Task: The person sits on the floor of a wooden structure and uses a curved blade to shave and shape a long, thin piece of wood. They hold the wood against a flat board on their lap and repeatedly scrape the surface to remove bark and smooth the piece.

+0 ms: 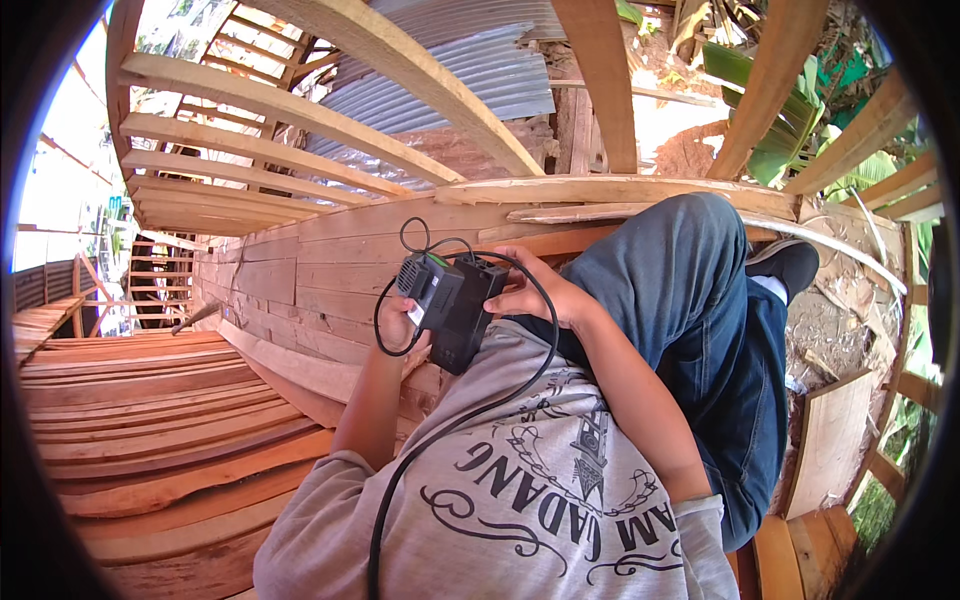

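Observation:
A black box-shaped electronic device (462, 318) is held in front of my chest. Against its left side sits a smaller grey-and-black unit (425, 285) with a vented end and a green strip on top. My left hand (398, 322) grips the pair from the left and below, its fingers partly hidden behind them. On the other side, my right hand (535, 288) is closed around the upper right edge of the black box, fingertips near its end. A black cable (455, 425) loops over my right hand and runs down across my shirt; a thinner loop of cable rises above the units.
I sit on a wooden plank floor (290, 262). Stacked sawn boards (160, 420) lie at the left. Wooden railing slats (270, 115) stand along the far side, with corrugated metal sheets (430, 70) beyond. Wood shavings and a loose board (830, 440) lie at the right.

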Demonstrator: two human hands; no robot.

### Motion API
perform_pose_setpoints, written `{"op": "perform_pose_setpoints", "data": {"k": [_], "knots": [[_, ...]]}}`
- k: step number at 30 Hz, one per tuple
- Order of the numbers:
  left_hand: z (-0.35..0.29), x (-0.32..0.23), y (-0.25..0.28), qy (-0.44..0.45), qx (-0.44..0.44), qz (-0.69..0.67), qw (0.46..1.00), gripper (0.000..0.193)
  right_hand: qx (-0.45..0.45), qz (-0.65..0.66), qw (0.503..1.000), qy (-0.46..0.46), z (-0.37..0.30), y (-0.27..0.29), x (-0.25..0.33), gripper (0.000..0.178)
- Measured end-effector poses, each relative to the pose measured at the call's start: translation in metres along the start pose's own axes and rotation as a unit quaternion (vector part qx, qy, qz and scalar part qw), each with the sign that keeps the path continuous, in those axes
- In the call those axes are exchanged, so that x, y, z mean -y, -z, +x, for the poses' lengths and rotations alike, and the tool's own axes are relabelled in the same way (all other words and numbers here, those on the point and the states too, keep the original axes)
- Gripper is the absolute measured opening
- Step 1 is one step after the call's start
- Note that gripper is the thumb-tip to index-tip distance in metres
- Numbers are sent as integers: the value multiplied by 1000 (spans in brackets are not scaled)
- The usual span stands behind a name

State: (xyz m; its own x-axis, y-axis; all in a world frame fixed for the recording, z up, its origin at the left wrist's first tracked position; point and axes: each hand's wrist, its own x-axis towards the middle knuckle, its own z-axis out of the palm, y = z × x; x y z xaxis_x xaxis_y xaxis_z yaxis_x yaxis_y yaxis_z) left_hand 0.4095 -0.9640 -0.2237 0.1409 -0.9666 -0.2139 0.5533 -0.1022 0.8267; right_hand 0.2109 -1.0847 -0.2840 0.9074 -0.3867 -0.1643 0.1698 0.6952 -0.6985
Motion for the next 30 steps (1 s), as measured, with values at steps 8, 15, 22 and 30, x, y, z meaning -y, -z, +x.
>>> {"op": "perform_pose_setpoints", "data": {"k": [8,15,22,30], "knots": [[18,-4,89,-11,-70,-23,997,62,-121,-107,983,-88,45,21,-20,56],[-7,20,207,123,-21,-168,978,59,-143,-304,927,-168,68,24,-36,30],[-48,50,227,173,-116,-165,964,63,-169,-224,938,-204,81,20,-33,30],[-77,95,254,224,-108,-158,955,55,-171,-244,937,-182,75,2,-30,28]]}}
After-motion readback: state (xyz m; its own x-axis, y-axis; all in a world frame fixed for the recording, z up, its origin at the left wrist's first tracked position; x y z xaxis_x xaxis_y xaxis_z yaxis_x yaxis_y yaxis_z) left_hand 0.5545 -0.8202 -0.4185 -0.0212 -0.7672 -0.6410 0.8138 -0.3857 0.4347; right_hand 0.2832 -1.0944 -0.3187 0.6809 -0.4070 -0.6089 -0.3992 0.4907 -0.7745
